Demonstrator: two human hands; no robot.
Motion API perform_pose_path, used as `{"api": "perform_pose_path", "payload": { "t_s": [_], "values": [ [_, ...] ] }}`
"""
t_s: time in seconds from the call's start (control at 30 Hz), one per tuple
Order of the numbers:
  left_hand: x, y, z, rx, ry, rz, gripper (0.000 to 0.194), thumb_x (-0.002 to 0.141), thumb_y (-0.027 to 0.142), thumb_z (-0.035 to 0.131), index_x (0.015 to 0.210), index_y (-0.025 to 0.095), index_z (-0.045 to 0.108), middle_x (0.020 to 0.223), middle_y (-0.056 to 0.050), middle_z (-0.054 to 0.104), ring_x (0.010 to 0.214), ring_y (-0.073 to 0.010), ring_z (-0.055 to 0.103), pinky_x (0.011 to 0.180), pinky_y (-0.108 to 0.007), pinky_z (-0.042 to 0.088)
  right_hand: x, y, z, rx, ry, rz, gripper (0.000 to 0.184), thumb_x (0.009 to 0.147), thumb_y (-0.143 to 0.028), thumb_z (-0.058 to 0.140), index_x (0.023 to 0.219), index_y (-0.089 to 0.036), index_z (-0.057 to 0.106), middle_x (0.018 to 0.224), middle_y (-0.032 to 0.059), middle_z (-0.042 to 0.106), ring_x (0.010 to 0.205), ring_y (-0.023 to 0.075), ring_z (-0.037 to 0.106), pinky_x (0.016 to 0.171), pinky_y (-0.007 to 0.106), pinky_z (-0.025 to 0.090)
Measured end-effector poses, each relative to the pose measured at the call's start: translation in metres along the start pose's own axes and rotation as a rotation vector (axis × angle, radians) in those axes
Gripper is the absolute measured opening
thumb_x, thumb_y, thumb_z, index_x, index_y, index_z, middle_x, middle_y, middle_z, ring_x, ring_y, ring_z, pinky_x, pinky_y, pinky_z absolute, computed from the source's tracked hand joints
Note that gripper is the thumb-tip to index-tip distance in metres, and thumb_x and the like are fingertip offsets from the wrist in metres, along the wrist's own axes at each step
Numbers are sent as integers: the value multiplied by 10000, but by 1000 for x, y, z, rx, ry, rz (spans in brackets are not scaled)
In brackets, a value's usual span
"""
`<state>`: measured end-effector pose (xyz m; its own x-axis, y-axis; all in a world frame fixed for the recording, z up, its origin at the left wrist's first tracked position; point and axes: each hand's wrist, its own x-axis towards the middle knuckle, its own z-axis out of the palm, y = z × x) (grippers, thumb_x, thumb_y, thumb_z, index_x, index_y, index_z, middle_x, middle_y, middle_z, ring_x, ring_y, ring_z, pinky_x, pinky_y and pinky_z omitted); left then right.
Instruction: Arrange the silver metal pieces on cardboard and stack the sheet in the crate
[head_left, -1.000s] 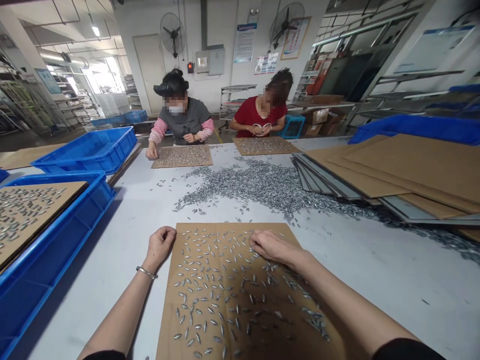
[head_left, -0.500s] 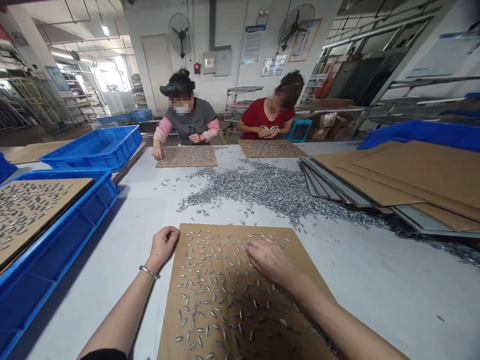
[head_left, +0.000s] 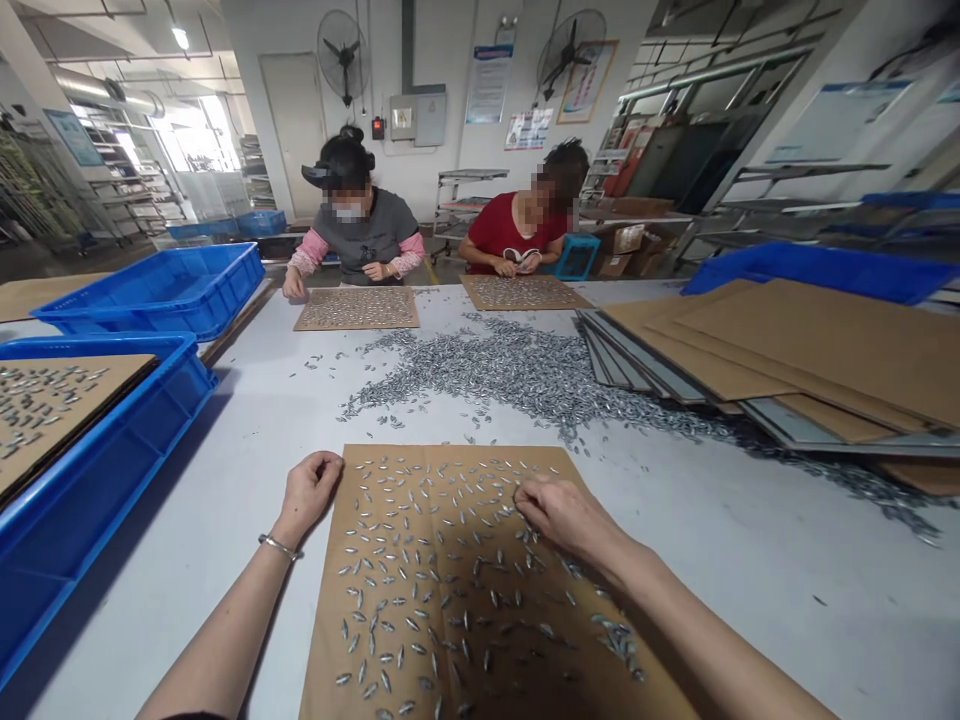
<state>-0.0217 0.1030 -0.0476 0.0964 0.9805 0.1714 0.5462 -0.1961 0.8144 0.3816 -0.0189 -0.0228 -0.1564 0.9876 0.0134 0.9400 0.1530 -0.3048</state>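
Step in hand is looking like spacing out small metal pieces on a cardboard sheet; the sheet is lying flat on the tabletop, pieces sitting mostly apart on its left side, a clump bunching near its right edge; right hand is hovering low over the upper right part, fingers curling in toward the thumb (tips partly hidden, so can't tell if that grip is pinching a piece); left hand is resting at the far left corner, fingers curling, can't tell if that grip is pinching the edge; next move is probably calling for a light fingertip nudge, separating bunched pieces without shoving the spaced ones; a loose pile is lying beyond the sheet's far edge.
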Motion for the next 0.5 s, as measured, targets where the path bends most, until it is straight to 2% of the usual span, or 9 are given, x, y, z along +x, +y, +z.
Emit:
{"api": "perform_pose_path", "payload": {
  "t_s": [0.13, 0.27, 0.5],
  "values": [
    [0, 0, -1, 7, 8, -2, 361, 865, 532, 577, 873, 198, 713, 829, -56, 752, 762, -228, 663, 720, -326, 499, -2, -5, 15, 25, 2, -62, 263, 980, -186, 438, 802, -217, 628, 847, 60, 668, 780, 189, 611, 694, 280, 397],
    [-1, 1, -1, 17, 15, 1, 361, 866, 523, 569, 874, 194, 716, 820, -57, 749, 748, -225, 656, 713, -326, 498, 4, -8, 26, -61, -3, -101, 262, 951, -137, 442, 749, -216, 588, 833, 49, 650, 780, 183, 597, 703, 285, 375],
    [0, 2, -2, 20, 8, 14, 355, 875, 524, 578, 868, 198, 719, 816, -50, 754, 749, -221, 667, 699, -312, 501, 1, -11, 27, -143, 50, -128, 190, 930, -129, 436, 816, -214, 563, 834, 61, 652, 725, 182, 563, 683, 300, 363]
  ]
}}
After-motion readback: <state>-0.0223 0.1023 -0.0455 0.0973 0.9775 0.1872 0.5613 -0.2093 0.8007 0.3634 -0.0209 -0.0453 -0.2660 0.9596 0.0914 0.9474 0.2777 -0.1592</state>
